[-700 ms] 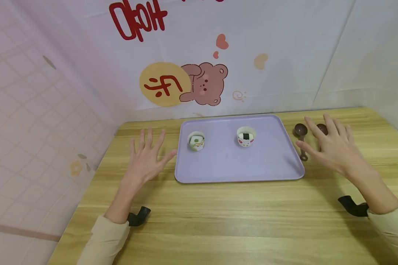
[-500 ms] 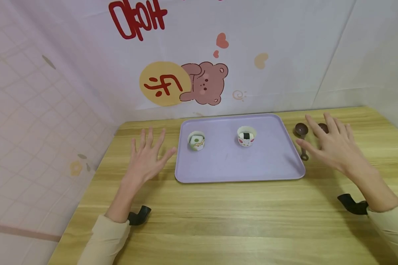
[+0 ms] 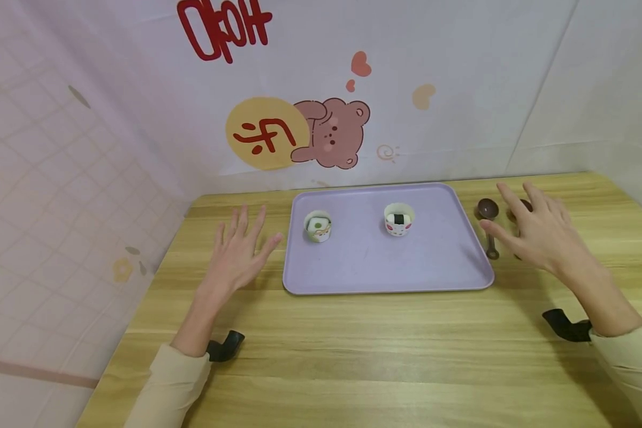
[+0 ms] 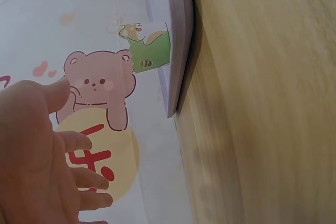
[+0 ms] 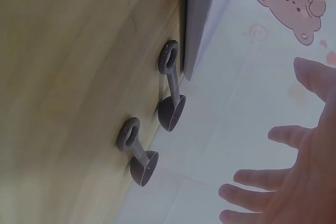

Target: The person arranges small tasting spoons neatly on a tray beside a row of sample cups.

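My left hand [image 3: 235,254] hovers over the table left of the lilac tray [image 3: 353,267], fingers spread and holding nothing. On the right, my right hand [image 3: 540,235] is held with its fingers apart, also holding nothing. It partly covers one of two dark brown measuring spoons; the other spoon [image 3: 488,209] lies beside the tray's right edge. In the right wrist view both spoons show, the nearer spoon [image 5: 142,166] and the farther spoon [image 5: 170,111]. The tray bears a green-patterned paper cup [image 3: 318,230] at left and a red-patterned paper cup [image 3: 398,224] near the middle, each with a small white item inside.
The wood-grain table [image 3: 353,356] runs back to a white cloth backdrop [image 3: 460,119] printed with a pink bear [image 3: 334,134] and red lettering. Another printed cloth [image 3: 59,208] stands along the left side. A black curved piece sits at each wrist.
The right hand's fingers have shifted slightly, and more of the partly covered spoon's handle shows. The left fingers have drawn a little closer together. Tray and cups have not been moved.
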Action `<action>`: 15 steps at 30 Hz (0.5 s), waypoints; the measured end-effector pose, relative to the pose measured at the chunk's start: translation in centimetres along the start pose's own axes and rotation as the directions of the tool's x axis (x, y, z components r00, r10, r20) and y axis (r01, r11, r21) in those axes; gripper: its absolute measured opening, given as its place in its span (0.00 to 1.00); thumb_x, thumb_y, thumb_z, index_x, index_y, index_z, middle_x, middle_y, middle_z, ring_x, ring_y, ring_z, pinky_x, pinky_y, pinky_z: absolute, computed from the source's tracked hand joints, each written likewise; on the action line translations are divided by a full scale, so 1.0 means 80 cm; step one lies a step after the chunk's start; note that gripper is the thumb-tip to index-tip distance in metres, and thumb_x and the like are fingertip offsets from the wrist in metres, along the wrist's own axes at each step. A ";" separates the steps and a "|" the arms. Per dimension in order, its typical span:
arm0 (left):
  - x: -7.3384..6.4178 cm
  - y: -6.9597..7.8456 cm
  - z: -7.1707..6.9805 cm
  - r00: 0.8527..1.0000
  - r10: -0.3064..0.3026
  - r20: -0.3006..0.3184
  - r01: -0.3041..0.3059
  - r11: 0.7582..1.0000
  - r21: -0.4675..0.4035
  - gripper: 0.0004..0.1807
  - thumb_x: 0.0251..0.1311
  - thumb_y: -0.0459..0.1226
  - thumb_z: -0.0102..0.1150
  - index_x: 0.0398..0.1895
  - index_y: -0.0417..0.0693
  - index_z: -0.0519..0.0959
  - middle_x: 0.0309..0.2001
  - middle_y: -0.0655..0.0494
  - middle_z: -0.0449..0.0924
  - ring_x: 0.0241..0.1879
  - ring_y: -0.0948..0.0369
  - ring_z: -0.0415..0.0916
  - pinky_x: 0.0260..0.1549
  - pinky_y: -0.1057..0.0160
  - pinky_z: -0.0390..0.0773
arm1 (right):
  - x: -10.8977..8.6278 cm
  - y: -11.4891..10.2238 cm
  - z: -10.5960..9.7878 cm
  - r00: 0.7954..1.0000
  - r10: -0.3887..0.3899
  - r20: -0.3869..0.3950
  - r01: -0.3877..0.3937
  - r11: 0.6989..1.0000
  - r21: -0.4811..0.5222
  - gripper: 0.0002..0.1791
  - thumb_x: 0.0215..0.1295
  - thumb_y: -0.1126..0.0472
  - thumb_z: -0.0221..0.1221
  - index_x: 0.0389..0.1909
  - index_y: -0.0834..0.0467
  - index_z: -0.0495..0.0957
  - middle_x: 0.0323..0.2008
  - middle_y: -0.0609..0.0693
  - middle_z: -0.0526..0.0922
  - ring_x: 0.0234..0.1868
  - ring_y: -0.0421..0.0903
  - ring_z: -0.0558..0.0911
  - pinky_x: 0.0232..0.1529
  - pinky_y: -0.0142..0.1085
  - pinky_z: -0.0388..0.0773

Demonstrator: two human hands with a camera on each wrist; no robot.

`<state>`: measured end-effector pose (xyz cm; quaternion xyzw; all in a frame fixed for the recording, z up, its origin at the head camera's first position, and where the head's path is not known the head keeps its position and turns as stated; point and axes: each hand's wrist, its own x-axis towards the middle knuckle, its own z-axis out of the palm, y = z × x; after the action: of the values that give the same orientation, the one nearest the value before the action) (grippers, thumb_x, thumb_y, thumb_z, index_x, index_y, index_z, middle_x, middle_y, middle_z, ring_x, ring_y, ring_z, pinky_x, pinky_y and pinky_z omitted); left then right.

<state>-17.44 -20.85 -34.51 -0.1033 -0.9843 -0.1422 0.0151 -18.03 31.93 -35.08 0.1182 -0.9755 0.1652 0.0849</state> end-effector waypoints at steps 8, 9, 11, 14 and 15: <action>0.002 -0.001 0.002 1.000 0.001 0.004 -0.001 1.000 -0.022 0.42 0.75 0.64 0.30 0.83 0.51 0.43 0.79 0.36 0.34 0.78 0.40 0.34 0.74 0.37 0.31 | 0.005 0.008 0.003 0.999 0.037 0.009 -0.037 0.999 0.018 0.46 0.74 0.39 0.52 0.81 0.58 0.45 0.72 0.79 0.46 0.65 0.86 0.51 0.62 0.78 0.47; 0.002 -0.001 0.001 1.000 0.000 0.004 0.000 1.000 -0.026 0.42 0.76 0.64 0.30 0.83 0.51 0.43 0.79 0.36 0.35 0.78 0.40 0.35 0.74 0.38 0.32 | 0.006 0.009 0.004 0.999 0.037 0.008 -0.037 0.999 0.020 0.46 0.74 0.40 0.52 0.81 0.59 0.46 0.72 0.80 0.47 0.65 0.86 0.52 0.61 0.78 0.48; 0.003 -0.001 0.001 1.000 0.001 -0.001 -0.001 0.999 -0.035 0.41 0.76 0.62 0.30 0.83 0.50 0.45 0.79 0.34 0.37 0.78 0.39 0.37 0.74 0.38 0.32 | 0.008 0.011 0.004 0.999 0.034 0.005 -0.034 0.999 0.026 0.46 0.74 0.40 0.52 0.80 0.61 0.47 0.71 0.80 0.49 0.64 0.85 0.54 0.60 0.77 0.50; 0.004 -0.001 0.002 1.000 0.005 -0.006 -0.006 0.999 -0.052 0.40 0.78 0.61 0.31 0.82 0.47 0.47 0.78 0.32 0.42 0.77 0.38 0.41 0.74 0.38 0.34 | 0.011 0.015 0.005 0.999 0.038 0.007 -0.038 0.999 0.034 0.46 0.75 0.41 0.52 0.80 0.63 0.47 0.69 0.81 0.51 0.64 0.85 0.55 0.59 0.77 0.52; 0.005 0.000 0.002 1.000 0.008 -0.008 -0.009 0.998 -0.061 0.40 0.78 0.60 0.31 0.82 0.46 0.47 0.78 0.31 0.43 0.77 0.38 0.42 0.74 0.38 0.35 | 0.012 0.016 0.005 0.999 0.041 0.007 -0.041 0.998 0.038 0.46 0.75 0.41 0.52 0.79 0.64 0.47 0.69 0.81 0.52 0.64 0.84 0.56 0.59 0.77 0.53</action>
<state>-17.83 -20.75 -34.65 -0.1074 -0.9790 -0.1724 0.0164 -19.36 32.79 -35.62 0.1003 -0.9746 0.1851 0.0764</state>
